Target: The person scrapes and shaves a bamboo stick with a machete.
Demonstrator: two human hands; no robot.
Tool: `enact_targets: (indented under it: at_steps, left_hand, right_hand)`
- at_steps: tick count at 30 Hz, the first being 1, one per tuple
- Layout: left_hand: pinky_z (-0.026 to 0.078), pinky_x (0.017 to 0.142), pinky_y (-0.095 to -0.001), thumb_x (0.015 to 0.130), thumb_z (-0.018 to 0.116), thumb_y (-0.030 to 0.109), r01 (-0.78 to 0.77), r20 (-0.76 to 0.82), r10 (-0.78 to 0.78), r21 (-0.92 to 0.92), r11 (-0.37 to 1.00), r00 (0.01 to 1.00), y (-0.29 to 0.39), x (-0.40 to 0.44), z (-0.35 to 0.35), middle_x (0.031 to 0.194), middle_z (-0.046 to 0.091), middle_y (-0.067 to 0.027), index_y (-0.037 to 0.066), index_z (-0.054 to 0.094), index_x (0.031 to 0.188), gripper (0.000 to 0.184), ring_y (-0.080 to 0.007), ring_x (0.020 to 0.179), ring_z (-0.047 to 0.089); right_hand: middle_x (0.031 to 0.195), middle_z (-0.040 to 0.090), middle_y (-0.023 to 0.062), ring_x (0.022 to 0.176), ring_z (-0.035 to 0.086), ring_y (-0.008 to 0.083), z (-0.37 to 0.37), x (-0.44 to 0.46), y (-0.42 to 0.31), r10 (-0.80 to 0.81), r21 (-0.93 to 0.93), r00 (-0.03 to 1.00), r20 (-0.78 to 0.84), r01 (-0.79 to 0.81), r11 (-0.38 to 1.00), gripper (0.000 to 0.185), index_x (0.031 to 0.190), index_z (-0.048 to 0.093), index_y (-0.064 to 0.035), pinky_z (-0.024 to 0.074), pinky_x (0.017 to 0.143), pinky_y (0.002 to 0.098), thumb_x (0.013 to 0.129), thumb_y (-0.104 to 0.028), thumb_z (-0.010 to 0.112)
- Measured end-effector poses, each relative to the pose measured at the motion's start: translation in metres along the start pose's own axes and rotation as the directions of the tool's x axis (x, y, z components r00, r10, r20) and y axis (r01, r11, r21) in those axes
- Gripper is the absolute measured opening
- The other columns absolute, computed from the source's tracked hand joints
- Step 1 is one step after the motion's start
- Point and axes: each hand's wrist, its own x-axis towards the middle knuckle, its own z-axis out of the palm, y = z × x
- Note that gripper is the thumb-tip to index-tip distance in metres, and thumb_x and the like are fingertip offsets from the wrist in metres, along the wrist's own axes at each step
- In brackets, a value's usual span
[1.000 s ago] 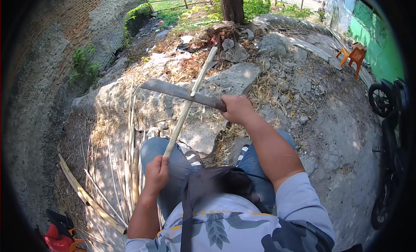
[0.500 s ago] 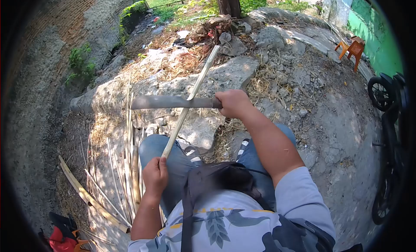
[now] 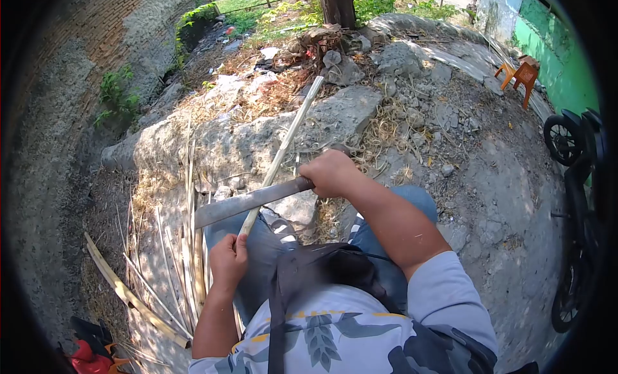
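Cream strip [image 3: 284,147] at twelve; grey blade [image 3: 248,203] at eight; orange chair [image 3: 527,76], green wall [image 3: 559,55] at two; leaf-patterned white shirt [image 3: 351,301] at six.

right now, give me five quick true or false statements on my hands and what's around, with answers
1. The right hand holds a long-bladed tool. True.
2. The left hand is empty. False: it holds the lower end of a pale strip.
3. In this view, the blade crosses the pale strip. True.
4. The loose strips lie on your right. False: on your left.
5. The orange chair is beside a green wall. True.
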Motion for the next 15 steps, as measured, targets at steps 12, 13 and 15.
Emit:
enact_targets:
  at_steps: [12,13,15]
  left_hand:
    - [0.046,0.059,-0.0456,0.1,0.07,0.031,0.053,0.044,-0.051,-0.062,0.997,0.998,0.004,-0.001,-0.003,0.068,0.064,-0.0177,0.001,0.069,0.086,0.034,-0.038,0.061,0.061]
    - [0.046,0.059,-0.0455,0.1,0.07,0.031,0.052,0.044,-0.049,-0.053,0.997,0.998,0.004,-0.002,-0.003,0.068,0.064,-0.0175,0.001,0.069,0.086,0.033,-0.0379,0.061,0.061]
    - [0.046,0.059,-0.0454,0.1,0.07,0.03,0.042,0.029,-0.041,-0.037,0.998,0.999,0.004,0.001,-0.002,0.068,0.063,-0.0171,0.001,0.069,0.085,0.033,-0.0376,0.061,0.061]
  right_hand:
    - [0.102,0.076,0.0117,0.101,0.073,0.0339,-0.003,-0.005,0.03,0.323,0.207,0.946,-0.004,-0.316,0.926,0.026,0.107,0.073,-0.0166,0.0582,0.087,0.0493,0.082,-0.02,0.07]
    - [0.101,0.076,0.0117,0.101,0.074,0.0339,-0.005,-0.004,0.03,0.279,0.204,0.96,0.006,-0.274,0.94,0.026,0.107,0.073,-0.017,0.0583,0.087,0.0493,0.082,-0.02,0.07]
    - [0.101,0.075,0.0113,0.1,0.074,0.0336,-0.004,-0.004,0.015,0.169,0.133,0.985,0.032,-0.172,0.976,0.025,0.106,0.074,-0.0176,0.0585,0.087,0.0485,0.081,-0.02,0.071]
